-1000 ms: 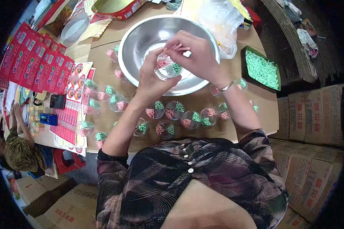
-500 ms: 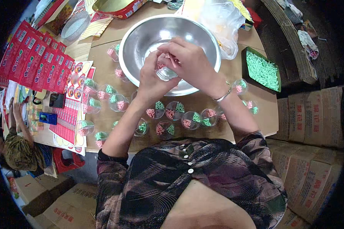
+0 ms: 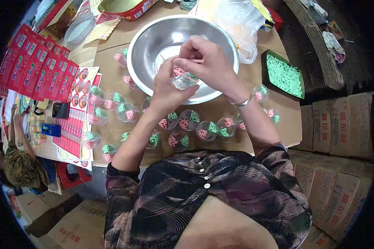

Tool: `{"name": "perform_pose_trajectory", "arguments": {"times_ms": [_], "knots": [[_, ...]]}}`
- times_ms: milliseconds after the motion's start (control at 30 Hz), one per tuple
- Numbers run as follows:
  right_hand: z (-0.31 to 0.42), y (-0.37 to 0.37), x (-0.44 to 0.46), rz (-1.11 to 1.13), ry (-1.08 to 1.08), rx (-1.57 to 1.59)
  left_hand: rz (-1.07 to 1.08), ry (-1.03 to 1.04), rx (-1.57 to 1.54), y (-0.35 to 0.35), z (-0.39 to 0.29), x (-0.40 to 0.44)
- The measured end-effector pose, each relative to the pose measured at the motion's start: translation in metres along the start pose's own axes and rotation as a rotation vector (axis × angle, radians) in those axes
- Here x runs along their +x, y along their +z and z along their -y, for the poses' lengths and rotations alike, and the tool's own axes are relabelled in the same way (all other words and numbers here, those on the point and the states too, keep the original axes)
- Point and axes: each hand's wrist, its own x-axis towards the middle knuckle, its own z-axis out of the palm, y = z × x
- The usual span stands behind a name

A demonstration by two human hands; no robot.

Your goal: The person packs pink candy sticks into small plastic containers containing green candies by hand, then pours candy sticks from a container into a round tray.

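Observation:
My left hand [image 3: 166, 91] is wrapped round a clear plastic cup [image 3: 183, 84] over the steel bowl [image 3: 151, 37]. Pink and green cotton swab tips show inside this cup. Just above its mouth, my right hand [image 3: 212, 66] pinches a pink cotton swab [image 3: 198, 61] between thumb and fingers. Another pink stick leans at the cup's rim, partly covered by the fingers. Several filled clear cups [image 3: 189, 119] with pink and green swab tips stand on the table below my wrists.
A dark tray of green swabs [image 3: 283, 74] lies at right, beside a plastic bag [image 3: 239, 31]. Red printed packets [image 3: 33, 66] and sticker sheets [image 3: 72, 135] are at left. Another person [image 3: 23, 164] sits at far left. Cardboard boxes [image 3: 336, 128] are stacked at right.
My right hand has lifted slightly and turned at the cup's mouth, so the pinched pink swab now shows. My left hand still holds the cup, tilted a little differently.

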Motion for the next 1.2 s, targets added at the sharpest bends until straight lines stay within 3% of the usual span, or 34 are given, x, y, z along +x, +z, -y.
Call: {"name": "perform_pose_trajectory", "arguments": {"times_ms": [233, 400, 700, 900, 1067, 1200], "knots": [[0.0, -0.001, 0.002, 0.014, 0.044, 0.12, 0.013, 0.006, -0.017, -0.001, 0.006, -0.002], [-0.006, -0.003, 0.004, -0.005, -0.07, 0.033, 0.044, -0.03, -0.05, 0.0, 0.009, -0.001], [0.014, -0.005, -0.02, 0.143, -0.144, -0.608, -0.084, 0.039, -0.016, -0.001, 0.01, -0.001], [0.014, -0.015, -0.018, 0.09, -0.128, -0.433, -0.056, -0.01, -0.022, -0.004, 0.01, -0.006], [0.018, -0.02, -0.012, 0.105, -0.234, -0.668, -0.034, -0.024, -0.068, -0.005, 0.003, -0.004], [0.027, -0.015, -0.006, 0.204, -0.104, -0.705, -0.017, 0.134, 0.174, 0.0, 0.006, -0.009]]}}
